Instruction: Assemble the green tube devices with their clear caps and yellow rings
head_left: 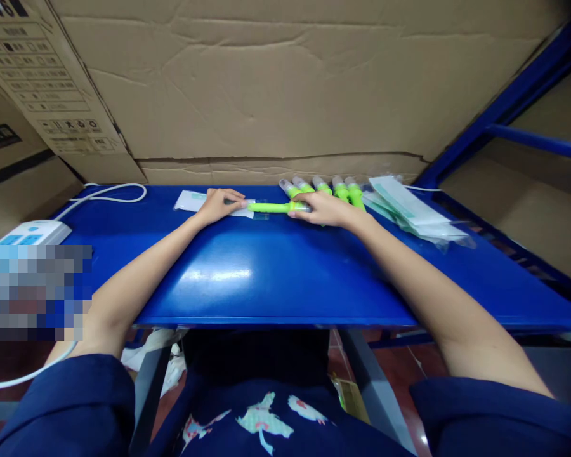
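My right hand (321,208) is wrapped round the clear-capped end of a lime-green stick (269,207), held level just above the table. The stick's thin end points left and meets the mouth of a clear plastic bag (190,200) with a white and pale green card in it. My left hand (219,206) pinches this bag near its opening, thumb and fingers close to the stick's tip. Whether the tip is inside the bag I cannot tell. Just behind my right hand lie several more lime-green sticks (355,193) with clear caps, partly hidden by it.
A pile of clear bags with white and green cards (412,206) lies on the blue table (276,273) at the right. Cardboard (266,82) walls the back. A white power strip (35,233) and cable sit at the left. A blue metal frame (495,114) rises at the right.
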Demonstrator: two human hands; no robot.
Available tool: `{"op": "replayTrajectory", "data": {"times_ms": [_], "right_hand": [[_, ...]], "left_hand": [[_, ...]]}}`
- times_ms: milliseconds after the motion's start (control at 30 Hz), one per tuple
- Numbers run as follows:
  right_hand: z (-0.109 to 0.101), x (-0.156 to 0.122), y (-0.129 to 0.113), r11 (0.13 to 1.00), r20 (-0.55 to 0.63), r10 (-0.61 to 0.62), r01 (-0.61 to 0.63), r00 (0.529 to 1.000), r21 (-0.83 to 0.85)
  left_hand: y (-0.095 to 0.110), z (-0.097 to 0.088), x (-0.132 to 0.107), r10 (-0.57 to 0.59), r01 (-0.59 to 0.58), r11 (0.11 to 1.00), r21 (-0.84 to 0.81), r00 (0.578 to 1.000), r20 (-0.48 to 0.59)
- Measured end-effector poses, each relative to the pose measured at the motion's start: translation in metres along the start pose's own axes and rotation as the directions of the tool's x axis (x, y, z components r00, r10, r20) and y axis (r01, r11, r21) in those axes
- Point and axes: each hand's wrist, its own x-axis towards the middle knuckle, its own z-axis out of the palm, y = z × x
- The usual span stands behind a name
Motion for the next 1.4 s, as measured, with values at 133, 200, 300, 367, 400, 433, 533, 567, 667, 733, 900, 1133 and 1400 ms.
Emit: {"op": "replayTrajectory", "data": {"times_ms": [133, 200, 300, 367, 400, 433, 533, 567, 667, 733, 900, 1133, 1400], "right_hand": [[0.008, 0.001, -0.012, 0.999, -0.063, -0.030, 0.032, 0.998, 0.034], [0.013, 0.002, -0.015, 0.999, -0.091, -0.012, 0.016, 0.996, 0.042], [0.020, 0.004, -0.019, 0.998, -0.122, 0.017, -0.009, 0.992, 0.063], [0.024, 0.005, -0.023, 0.994, -0.160, 0.023, -0.006, 0.987, 0.109], [0.025, 0.006, -0.025, 0.990, -0.183, 0.031, -0.005, 0.983, 0.144], [0.026, 0.006, -0.027, 0.982, -0.201, 0.049, -0.010, 0.978, 0.189], [0.025, 0.006, -0.033, 0.921, -0.167, 0.137, -0.063, 0.976, 0.386], [0.024, 0.006, -0.034, 0.878, -0.123, 0.168, -0.091, 0.978, 0.470], [0.019, 0.004, -0.036, 0.677, 0.061, 0.205, -0.187, 0.977, 0.712], [0.014, 0.003, -0.037, 0.521, 0.185, 0.201, -0.265, 0.962, 0.812], [0.000, -0.001, -0.043, 0.245, 0.370, 0.165, -0.401, 0.914, 0.883], [0.003, 0.000, -0.044, 0.255, 0.298, 0.189, -0.340, 0.936, 0.905], [0.032, 0.009, -0.032, 0.788, -0.172, 0.243, -0.091, 0.955, 0.609]], "left_hand": [[0.002, 0.003, 0.001, 0.108, -0.104, 0.993, -0.060, 0.992, 0.063], [0.003, 0.002, 0.001, 0.155, -0.144, 0.985, -0.091, 0.980, 0.123], [0.005, -0.004, -0.001, 0.147, -0.137, 0.989, -0.059, 0.963, 0.227], [0.007, -0.006, -0.002, 0.120, -0.122, 0.992, -0.012, 0.955, 0.272], [0.007, -0.007, -0.002, 0.122, -0.130, 0.991, 0.011, 0.951, 0.286], [0.008, -0.008, -0.003, 0.135, -0.151, 0.988, 0.032, 0.945, 0.297], [0.010, -0.009, -0.002, 0.209, -0.253, 0.963, 0.097, 0.921, 0.330], [0.012, -0.009, -0.002, 0.232, -0.287, 0.951, 0.116, 0.908, 0.348], [0.017, -0.010, -0.002, 0.274, -0.360, 0.917, 0.173, 0.882, 0.383], [0.021, -0.009, -0.001, 0.282, -0.381, 0.900, 0.213, 0.880, 0.381], [0.021, -0.006, -0.002, 0.297, -0.415, 0.861, 0.295, 0.880, 0.372], [0.007, -0.003, 0.000, 0.304, -0.415, 0.822, 0.389, 0.899, 0.316], [0.006, 0.002, 0.000, 0.410, -0.488, 0.788, 0.375, 0.871, 0.271]]}}
